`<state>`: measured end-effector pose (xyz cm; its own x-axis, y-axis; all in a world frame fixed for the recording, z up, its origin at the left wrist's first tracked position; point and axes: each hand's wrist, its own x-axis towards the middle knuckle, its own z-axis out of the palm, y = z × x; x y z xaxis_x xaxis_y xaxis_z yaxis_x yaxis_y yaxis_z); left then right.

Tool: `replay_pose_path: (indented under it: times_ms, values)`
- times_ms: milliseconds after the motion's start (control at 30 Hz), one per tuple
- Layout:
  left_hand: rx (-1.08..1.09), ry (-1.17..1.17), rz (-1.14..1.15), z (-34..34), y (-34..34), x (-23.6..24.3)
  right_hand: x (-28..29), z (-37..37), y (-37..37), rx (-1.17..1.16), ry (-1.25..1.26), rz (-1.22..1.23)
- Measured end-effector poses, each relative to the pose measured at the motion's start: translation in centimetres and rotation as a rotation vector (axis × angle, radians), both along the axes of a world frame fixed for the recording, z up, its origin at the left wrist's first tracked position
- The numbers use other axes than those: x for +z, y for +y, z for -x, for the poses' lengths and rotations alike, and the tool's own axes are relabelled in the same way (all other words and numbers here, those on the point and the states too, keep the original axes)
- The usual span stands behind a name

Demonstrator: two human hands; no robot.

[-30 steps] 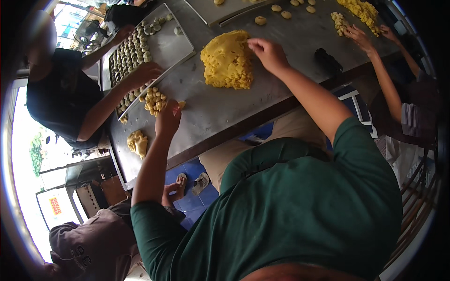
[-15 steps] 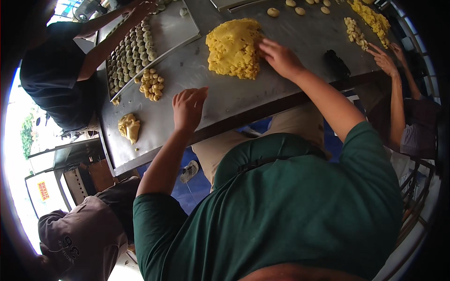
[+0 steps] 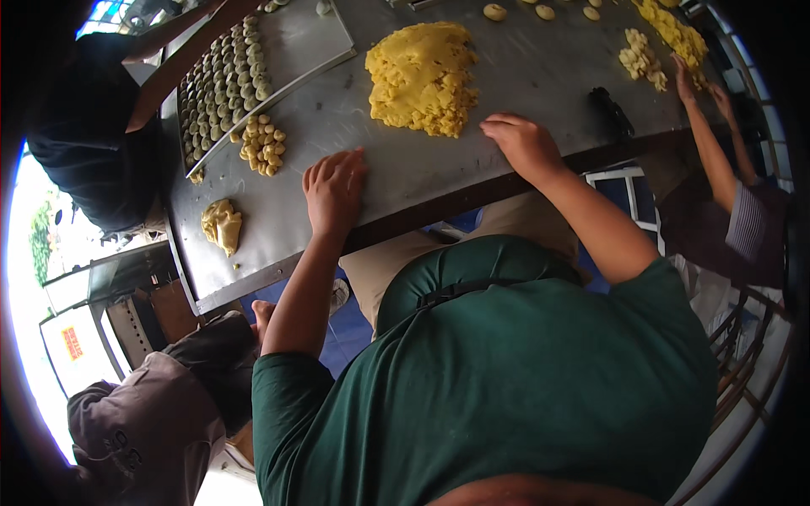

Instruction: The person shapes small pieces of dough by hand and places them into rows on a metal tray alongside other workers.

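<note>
Two hands down on the steel table: left hand flat, fingers spread, empty; right hand loosely curled, empty, just near-right of the yellow dough mound lying farther in.

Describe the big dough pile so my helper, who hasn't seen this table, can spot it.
On the steel table, look just beyond the person's right hand. There lies the large yellow dough mound. It is far bigger and brighter than the small shaped pieces heaped by the tray.
</note>
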<state>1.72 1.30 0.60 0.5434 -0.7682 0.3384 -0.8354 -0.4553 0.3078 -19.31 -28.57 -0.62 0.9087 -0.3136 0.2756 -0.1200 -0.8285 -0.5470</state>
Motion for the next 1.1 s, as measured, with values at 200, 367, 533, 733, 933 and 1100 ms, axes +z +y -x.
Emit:
replay_pose_path:
  times_ms: [200,367,533,733,933,1100]
  values:
    - [0.138,0.071,-0.026,-0.6,-0.4,0.0,-0.7,-5.4,-0.7,-0.223,-0.216,0.186]
    - [0.131,0.066,-0.009,-0.8,0.2,-0.8,-0.3,-3.1,-1.0,-0.144,-0.072,0.047]
    - [0.146,0.039,0.033,-0.2,-0.4,-0.4,-1.1,-0.6,-0.4,-0.242,-0.128,0.192]
    - [0.172,0.012,0.062,-0.3,-0.5,-0.1,-0.1,-4.5,-1.0,-0.106,-0.168,0.054]
    - [0.248,-0.058,0.045,-0.1,-0.8,-0.6,-0.1,-2.0,-1.0,-0.179,-0.092,0.319]
    - [0.280,-0.013,-0.007,-0.3,-0.5,-0.7,0.6,1.7,-3.3,-0.078,-0.007,0.026]
